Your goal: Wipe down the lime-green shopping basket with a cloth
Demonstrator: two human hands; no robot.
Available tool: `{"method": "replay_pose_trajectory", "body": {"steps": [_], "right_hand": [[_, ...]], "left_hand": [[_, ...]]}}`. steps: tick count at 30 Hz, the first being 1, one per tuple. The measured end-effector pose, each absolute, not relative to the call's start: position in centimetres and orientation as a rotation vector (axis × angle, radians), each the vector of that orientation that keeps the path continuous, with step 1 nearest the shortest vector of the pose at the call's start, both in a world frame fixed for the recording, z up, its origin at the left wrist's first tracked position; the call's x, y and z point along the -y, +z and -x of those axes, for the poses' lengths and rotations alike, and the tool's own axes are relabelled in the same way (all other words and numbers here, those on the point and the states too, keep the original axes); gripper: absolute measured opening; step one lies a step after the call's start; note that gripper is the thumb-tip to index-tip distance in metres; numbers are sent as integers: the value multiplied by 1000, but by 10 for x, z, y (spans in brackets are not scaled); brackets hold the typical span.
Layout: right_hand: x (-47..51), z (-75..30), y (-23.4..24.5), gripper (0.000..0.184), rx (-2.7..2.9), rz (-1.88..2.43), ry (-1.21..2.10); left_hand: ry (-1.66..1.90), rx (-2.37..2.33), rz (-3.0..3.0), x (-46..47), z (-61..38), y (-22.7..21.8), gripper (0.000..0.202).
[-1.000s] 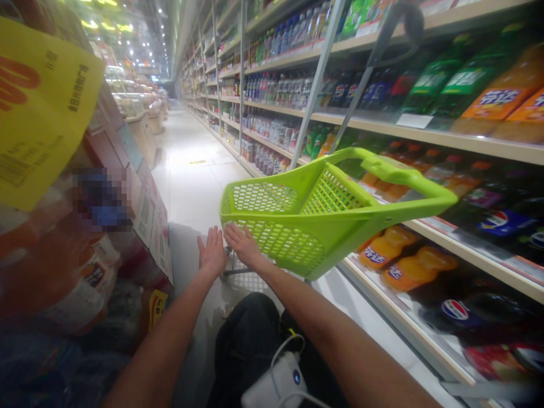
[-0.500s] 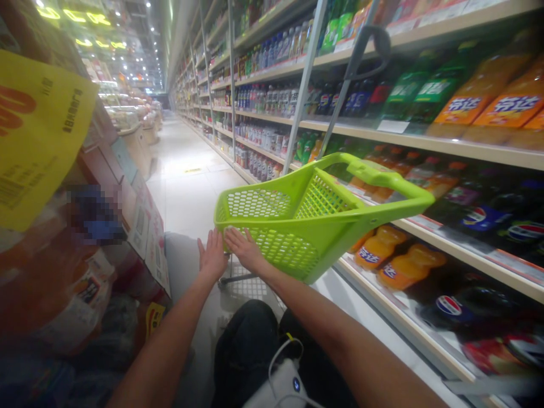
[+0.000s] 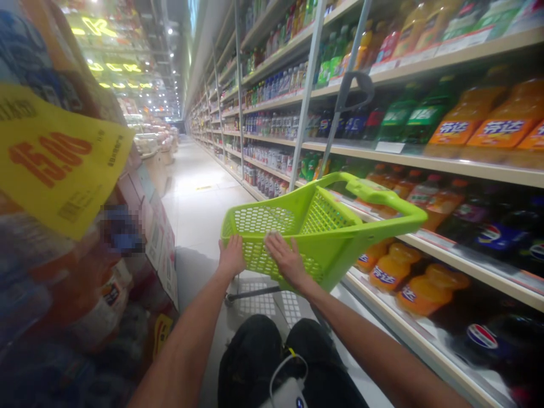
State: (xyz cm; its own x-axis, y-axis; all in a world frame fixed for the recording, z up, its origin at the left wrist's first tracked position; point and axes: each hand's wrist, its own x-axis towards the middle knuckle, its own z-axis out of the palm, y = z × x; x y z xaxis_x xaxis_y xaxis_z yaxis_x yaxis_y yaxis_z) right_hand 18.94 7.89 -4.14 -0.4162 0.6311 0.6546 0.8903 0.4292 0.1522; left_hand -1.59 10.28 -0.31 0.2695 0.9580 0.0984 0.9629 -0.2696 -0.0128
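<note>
A lime-green mesh shopping basket (image 3: 335,238) sits tilted on a metal trolley frame (image 3: 250,294) in a supermarket aisle, and I see nothing inside it. My left hand (image 3: 232,256) is at the basket's near left corner, with its fingers curled over the rim. My right hand (image 3: 288,259) lies flat against the near mesh wall, fingers spread. The basket's broad green handle (image 3: 382,198) points toward the drink shelves on the right. My dark-trousered knees (image 3: 276,357) are below, with a white device and cable between them.
Long shelves (image 3: 425,161) of soda bottles, orange, green and cola, run along the right. A stacked display with a yellow price sign (image 3: 59,164) crowds the left. A grey trolley pole (image 3: 340,113) rises behind the basket. The tiled aisle floor (image 3: 195,192) stretches ahead.
Both hands have moved up from under the basket's near end onto its near side, the left one taking the corner. The basket now sits lower and less tilted. My view has turned slightly left.
</note>
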Motion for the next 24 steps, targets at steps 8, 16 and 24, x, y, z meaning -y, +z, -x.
{"method": "replay_pose_trajectory", "body": {"steps": [8, 16, 24], "right_hand": [[-70, -226, -17, 52, 2173, 1655, -437], [-72, -245, -12, 45, 2104, 1711, -386], [-67, -211, -15, 44, 2163, 1601, -254]], "left_hand": [[-107, 1893, 2430, -73, 6, 0, 81], [-80, 1883, 2436, -52, -16, 6, 80], [-125, 1756, 2522, -37, -48, 2, 76]]}}
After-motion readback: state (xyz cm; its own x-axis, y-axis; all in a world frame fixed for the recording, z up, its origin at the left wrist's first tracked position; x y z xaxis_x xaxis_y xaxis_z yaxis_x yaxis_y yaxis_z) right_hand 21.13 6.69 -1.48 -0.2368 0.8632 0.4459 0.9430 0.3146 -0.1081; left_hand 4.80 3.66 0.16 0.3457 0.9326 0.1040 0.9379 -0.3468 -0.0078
